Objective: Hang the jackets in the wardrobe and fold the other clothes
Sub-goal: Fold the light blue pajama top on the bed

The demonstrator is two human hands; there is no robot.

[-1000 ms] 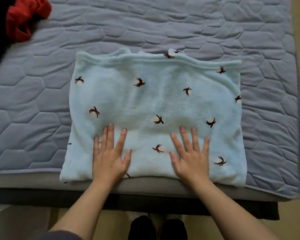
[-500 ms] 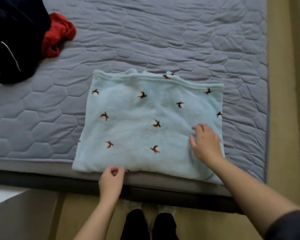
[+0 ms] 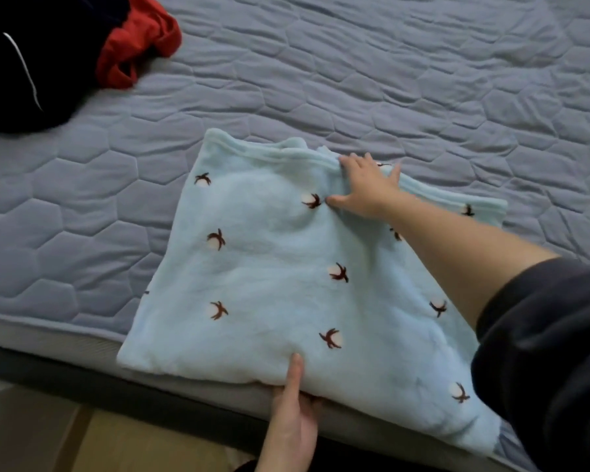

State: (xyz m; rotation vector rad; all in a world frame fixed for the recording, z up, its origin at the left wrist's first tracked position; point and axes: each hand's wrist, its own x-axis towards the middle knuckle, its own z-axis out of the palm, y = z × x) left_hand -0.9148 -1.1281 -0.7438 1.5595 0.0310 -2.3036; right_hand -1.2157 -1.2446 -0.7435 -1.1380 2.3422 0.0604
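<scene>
Right hand [image 3: 367, 187] moved to fleece [image 3: 286, 284] far edge

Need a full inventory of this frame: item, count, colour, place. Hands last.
Folded fleece garment with small brown-and-white motifs: 1, light blue, near edge of the bed, overhanging it slightly.
Crumpled red garment: 1, red, far left of the bed, against the dark one.
Dark garment with a thin white stripe: 1, navy or black, top left corner of the bed.
Quilted mattress cover: 1, grey-blue, hexagon stitching, under everything.
Bed base edge: 1, dark grey, below the mattress.
Floor: tan, bottom left.
Dark sleeve: 1, on the right arm.
Left hand: pinching the fleece's near edge, thumb on top.
Right hand: gripping the fleece's far hem.
</scene>
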